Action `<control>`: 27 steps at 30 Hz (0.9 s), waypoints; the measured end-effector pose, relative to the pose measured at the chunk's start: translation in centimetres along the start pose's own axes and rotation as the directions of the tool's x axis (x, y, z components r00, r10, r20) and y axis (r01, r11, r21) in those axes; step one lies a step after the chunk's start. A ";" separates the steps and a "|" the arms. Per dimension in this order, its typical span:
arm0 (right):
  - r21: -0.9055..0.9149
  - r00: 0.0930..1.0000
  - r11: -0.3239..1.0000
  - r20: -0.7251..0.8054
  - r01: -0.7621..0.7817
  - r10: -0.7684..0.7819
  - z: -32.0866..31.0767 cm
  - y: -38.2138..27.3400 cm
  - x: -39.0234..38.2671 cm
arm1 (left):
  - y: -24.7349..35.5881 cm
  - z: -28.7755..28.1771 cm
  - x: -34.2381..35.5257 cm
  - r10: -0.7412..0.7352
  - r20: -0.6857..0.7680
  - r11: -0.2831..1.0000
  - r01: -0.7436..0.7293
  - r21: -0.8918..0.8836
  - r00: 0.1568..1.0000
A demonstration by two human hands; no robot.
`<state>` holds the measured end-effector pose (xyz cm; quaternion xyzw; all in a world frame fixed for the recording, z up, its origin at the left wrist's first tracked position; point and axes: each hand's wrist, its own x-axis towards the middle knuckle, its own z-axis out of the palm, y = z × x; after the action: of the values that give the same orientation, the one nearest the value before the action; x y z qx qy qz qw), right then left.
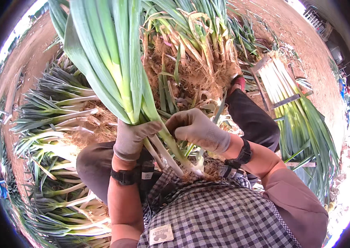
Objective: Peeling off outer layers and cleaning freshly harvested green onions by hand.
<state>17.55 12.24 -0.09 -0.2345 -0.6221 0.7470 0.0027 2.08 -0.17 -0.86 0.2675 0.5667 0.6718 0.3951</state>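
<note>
My gloved left hand (133, 138) is closed round a small bunch of leeks (119, 70). Their broad green leaves fan up and away from me, while the pale stalks (164, 153) and brown roots point down to my lap. Just right of it, my gloved right hand (200, 129) is curled in a pinch against the side of one stalk. What its fingertips hold, perhaps a strip of outer leaf, is hidden. Beyond my hands a big heap of leeks (195, 37) lies with tangled brown roots (183, 78) toward me.
At my left, many leeks (63, 136) lie in a row on the ground, roots facing me. On the right, cleaned white-stalked leeks (290, 95) rest in a metal frame (286, 101). Loose leaf scraps lie between my legs. Bare brown soil (290, 29) stretches behind.
</note>
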 end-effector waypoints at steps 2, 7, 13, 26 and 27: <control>0.060 0.996 0.997 0.077 -0.041 0.036 -0.1 0.9 0.0 | 0.2 -0.2 -0.2 -0.029 0.019 0.999 0.029 -0.019 0.999; 0.178 0.999 0.983 0.035 -0.035 0.029 0.4 -1.1 -0.6 | -0.1 -1.0 -0.3 -0.080 0.030 0.997 0.080 0.008 0.996; -0.027 0.994 0.998 0.097 -0.050 0.052 -0.4 0.2 -0.2 | 0.4 -0.5 -0.7 -0.036 0.043 0.990 0.042 -0.134 0.998; 0.159 0.971 0.981 0.227 -0.109 0.071 0.3 1.2 -0.8 | -0.1 -1.2 -0.3 0.051 0.317 0.978 0.016 -0.208 0.947; 0.157 0.970 0.981 0.231 -0.110 0.072 0.5 1.9 -0.7 | -0.2 -1.4 -0.3 0.053 0.313 0.978 0.014 -0.208 0.948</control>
<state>18.51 11.17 -1.54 -0.1760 -0.5415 0.8180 -0.0819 1.14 -1.18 -1.33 0.3345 0.4200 0.6795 0.5000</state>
